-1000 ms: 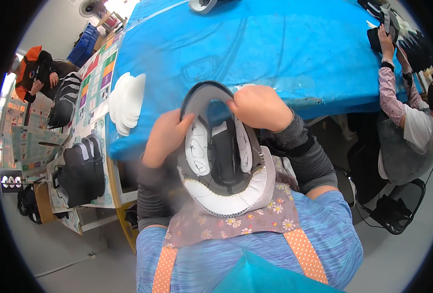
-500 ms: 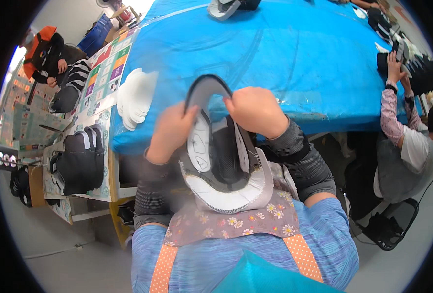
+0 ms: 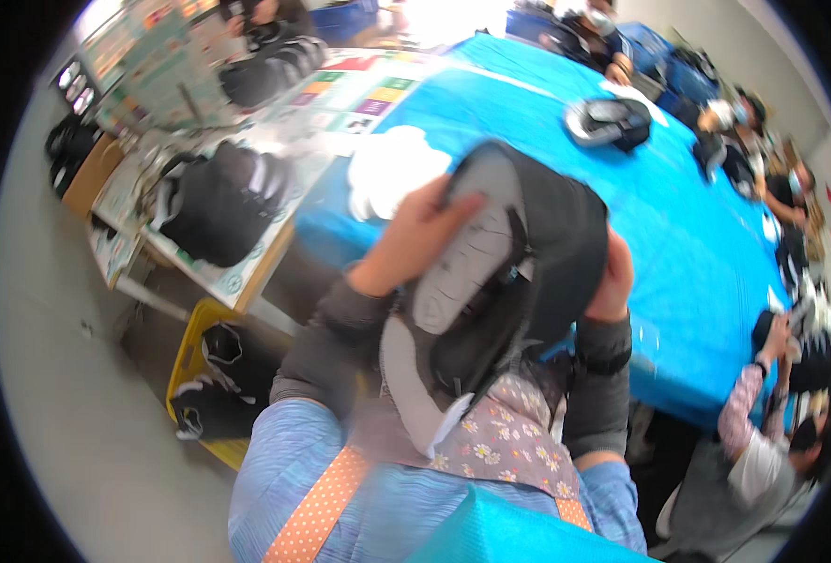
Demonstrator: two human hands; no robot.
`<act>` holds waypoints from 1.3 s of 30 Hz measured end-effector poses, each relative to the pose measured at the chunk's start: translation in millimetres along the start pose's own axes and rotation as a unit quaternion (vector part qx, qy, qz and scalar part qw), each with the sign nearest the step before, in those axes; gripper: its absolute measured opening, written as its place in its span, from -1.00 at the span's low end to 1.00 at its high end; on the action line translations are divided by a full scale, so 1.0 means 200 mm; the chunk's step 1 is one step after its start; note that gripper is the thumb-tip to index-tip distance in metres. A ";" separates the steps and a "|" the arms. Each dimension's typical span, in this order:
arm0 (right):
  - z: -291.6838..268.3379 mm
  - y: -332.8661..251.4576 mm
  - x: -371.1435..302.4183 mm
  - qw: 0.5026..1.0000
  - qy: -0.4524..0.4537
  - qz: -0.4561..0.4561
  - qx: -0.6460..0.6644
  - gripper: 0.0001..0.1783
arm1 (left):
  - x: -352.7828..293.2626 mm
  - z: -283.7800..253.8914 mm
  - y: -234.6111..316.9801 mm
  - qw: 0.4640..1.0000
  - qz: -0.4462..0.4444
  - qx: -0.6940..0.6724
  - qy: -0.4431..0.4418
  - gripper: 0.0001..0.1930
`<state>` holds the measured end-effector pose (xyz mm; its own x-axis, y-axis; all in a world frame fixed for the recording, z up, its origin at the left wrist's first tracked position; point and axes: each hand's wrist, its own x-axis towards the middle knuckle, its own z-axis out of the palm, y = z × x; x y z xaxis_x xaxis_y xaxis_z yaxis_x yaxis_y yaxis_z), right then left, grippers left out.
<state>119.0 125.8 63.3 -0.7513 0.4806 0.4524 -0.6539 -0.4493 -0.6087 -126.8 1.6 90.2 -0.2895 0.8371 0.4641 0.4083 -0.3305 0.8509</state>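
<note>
A black boot upper [image 3: 566,249] with grey padded lining is held up in front of my chest, tilted, its opening toward me. Stitched lines mark the lining's pad. At its lower end hangs a pale grey curved band [image 3: 408,380]. My left hand [image 3: 414,236] is closed on the upper's left edge, with the thumb pressed against the grey lining. On the opposite side, my right hand [image 3: 612,277] grips the black outer edge; some of its fingers are hidden behind the upper. Below, the upper hangs over my floral apron [image 3: 519,446].
A blue-covered table [image 3: 697,225] lies ahead, bearing white cut pieces [image 3: 392,169] and another upper [image 3: 608,122]. At left, stacked black uppers [image 3: 228,202] sit on a side table, with a yellow crate [image 3: 179,375] below. Several people work around; one [image 3: 748,450] sits at right.
My view has swung left. The upper has turned from facing me squarely to a tilt, showing its black outside at right. My right hand has shifted down its right side.
</note>
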 end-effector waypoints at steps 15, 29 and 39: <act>0.27 0.08 0.16 0.910 -0.023 -0.021 -0.414 -0.52 | -0.22 -0.38 -0.01 0.903 0.351 0.158 0.194 -0.70; 0.91 0.47 1.13 0.660 -0.212 -0.277 -0.666 -0.68 | -0.60 -1.59 -0.54 0.788 0.155 0.256 0.538 0.08; 1.05 1.35 1.83 0.664 -0.270 -0.249 -0.651 -0.55 | -0.57 -1.58 -0.70 0.856 -0.001 0.167 0.489 -0.08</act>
<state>-351.5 22.7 202.5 -0.6236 -0.1721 0.7626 -0.4655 0.8654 -0.1854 -424.6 -186.2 -3.3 -0.8101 0.0173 0.5860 0.5847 -0.0499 0.8097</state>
